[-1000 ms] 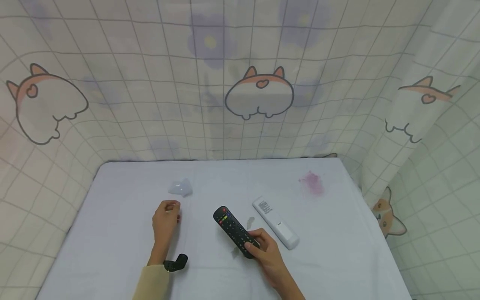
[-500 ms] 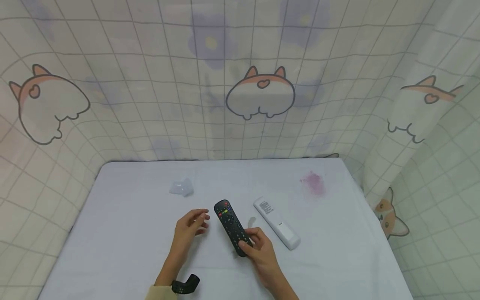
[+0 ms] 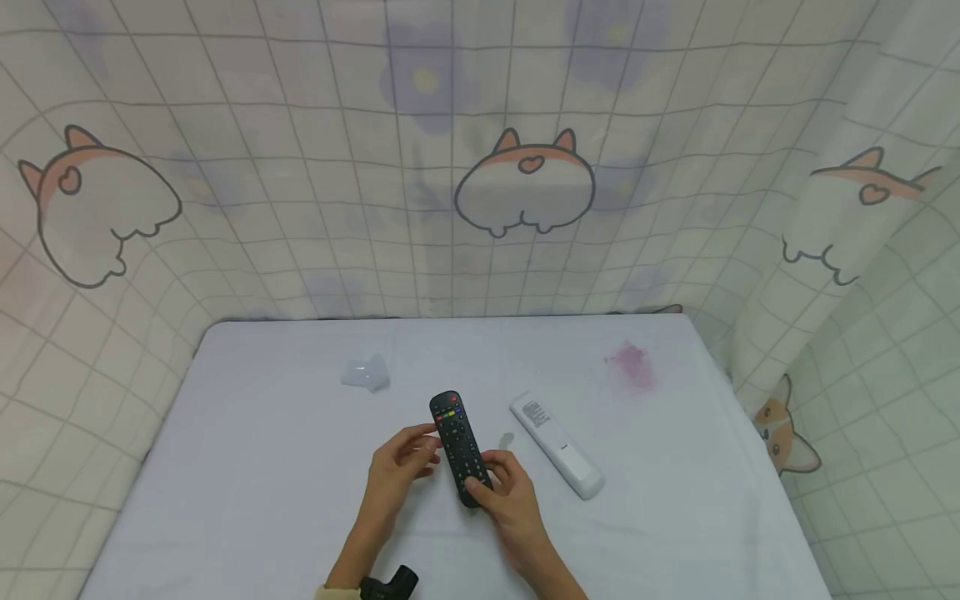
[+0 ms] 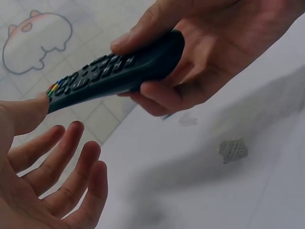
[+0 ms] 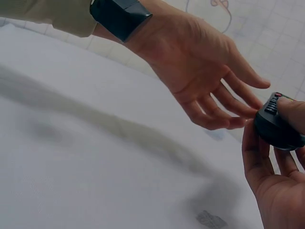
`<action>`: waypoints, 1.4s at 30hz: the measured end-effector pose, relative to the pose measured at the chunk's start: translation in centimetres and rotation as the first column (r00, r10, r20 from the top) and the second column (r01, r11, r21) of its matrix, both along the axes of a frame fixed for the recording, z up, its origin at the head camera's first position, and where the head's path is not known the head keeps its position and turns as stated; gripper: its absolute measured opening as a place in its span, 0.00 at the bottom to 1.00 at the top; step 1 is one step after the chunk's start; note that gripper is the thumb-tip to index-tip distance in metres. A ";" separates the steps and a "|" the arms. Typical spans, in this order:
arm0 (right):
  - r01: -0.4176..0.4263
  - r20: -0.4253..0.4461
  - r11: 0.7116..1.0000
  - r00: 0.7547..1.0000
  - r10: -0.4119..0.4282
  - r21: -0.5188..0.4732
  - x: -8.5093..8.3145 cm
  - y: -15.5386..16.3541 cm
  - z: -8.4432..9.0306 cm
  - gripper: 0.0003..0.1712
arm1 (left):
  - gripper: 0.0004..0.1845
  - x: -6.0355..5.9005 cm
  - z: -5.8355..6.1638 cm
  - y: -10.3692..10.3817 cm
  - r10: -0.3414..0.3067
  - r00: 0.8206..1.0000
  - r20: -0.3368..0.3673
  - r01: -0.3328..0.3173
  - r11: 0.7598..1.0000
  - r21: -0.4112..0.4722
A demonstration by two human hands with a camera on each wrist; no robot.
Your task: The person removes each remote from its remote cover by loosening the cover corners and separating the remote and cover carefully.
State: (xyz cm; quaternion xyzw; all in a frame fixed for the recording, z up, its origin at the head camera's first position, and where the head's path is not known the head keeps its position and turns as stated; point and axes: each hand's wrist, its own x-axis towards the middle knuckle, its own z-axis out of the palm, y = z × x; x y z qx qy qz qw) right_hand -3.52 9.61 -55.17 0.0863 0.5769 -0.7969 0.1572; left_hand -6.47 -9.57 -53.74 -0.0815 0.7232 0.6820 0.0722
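A black remote (image 3: pixel 457 440) with coloured buttons at its far end is held just above the white table (image 3: pixel 247 467). My right hand (image 3: pixel 487 479) grips its near end, thumb on the buttons and fingers curled underneath. In the left wrist view the remote (image 4: pixel 109 71) slants across, and my left hand (image 4: pixel 57 157) lies spread below it, the thumb tip touching its far end. The head view shows my left hand (image 3: pixel 420 450) right beside the remote's left edge, fingers relaxed. From the right wrist view the left hand (image 5: pixel 224 105) reaches toward the remote (image 5: pixel 276 126).
A white remote (image 3: pixel 558 446) lies face down just right of my hands. A crumpled clear scrap (image 3: pixel 365 372) sits further back on the left. A pink stain (image 3: pixel 630 364) marks the cloth at back right. Patterned curtains (image 3: pixel 525 183) close in the table's far and side edges.
My left hand has moved right from the table's left part to the black remote. The right hand has turned the remote more upright and shifted it slightly left.
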 end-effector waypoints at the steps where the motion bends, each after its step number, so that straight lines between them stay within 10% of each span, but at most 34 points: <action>1: -0.002 0.000 1.000 1.000 0.002 -0.002 0.0 -0.1 0.0 0.33 | 0.18 0.0 0.0 0.1 0.002 1.000 0.006 -0.002 1.000 0.001; 42: -0.143 -0.149 0.978 0.975 0.166 0.154 -3.7 -6.2 -0.2 0.18 | 0.18 -1.1 -0.1 -4.9 0.182 0.982 0.042 -0.173 0.972 -0.161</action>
